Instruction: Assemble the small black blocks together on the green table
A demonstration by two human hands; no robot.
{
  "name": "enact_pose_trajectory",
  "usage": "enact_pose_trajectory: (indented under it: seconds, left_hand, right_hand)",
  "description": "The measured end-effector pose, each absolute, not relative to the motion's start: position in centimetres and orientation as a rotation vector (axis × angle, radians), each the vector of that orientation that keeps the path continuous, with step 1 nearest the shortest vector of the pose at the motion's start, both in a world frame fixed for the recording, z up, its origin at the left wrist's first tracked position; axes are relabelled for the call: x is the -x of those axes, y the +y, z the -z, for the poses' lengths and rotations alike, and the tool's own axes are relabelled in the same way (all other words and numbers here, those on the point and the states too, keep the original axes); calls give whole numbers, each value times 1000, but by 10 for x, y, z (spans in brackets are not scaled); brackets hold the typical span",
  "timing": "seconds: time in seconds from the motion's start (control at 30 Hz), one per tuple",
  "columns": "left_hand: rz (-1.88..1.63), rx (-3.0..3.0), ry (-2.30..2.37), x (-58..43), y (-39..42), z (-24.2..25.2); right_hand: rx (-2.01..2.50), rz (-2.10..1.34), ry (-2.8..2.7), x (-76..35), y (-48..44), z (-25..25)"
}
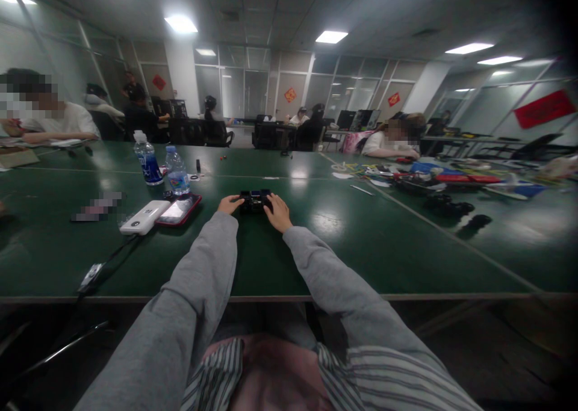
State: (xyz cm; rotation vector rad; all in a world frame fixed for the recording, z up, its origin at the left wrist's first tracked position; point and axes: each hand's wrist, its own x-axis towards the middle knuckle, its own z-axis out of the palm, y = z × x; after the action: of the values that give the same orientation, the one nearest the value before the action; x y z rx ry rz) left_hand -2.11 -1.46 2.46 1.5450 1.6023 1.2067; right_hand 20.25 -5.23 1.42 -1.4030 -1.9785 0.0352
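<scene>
A small black object with several block-like parts rests on the green table, straight ahead of me. My left hand holds its left end, with the thumb along the near side. On its right end lies my right hand, fingers bent over the top and side. Both hands are closed on this one object. The fingers partly cover its ends, and its details are too small to make out.
Left of my hands are a white power bank with a cable, a red-edged phone and two bottles. Black items and a colourful pile lie at the right. People sit beyond.
</scene>
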Motion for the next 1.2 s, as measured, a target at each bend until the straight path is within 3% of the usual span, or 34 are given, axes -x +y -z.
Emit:
enact_pose_trajectory:
  seconds: [1.2]
  left_hand:
    - [-1234, -1471, 1588, 9, -51, -56]
  right_hand:
    - [1456, -62, -1993, -202, -56, -18]
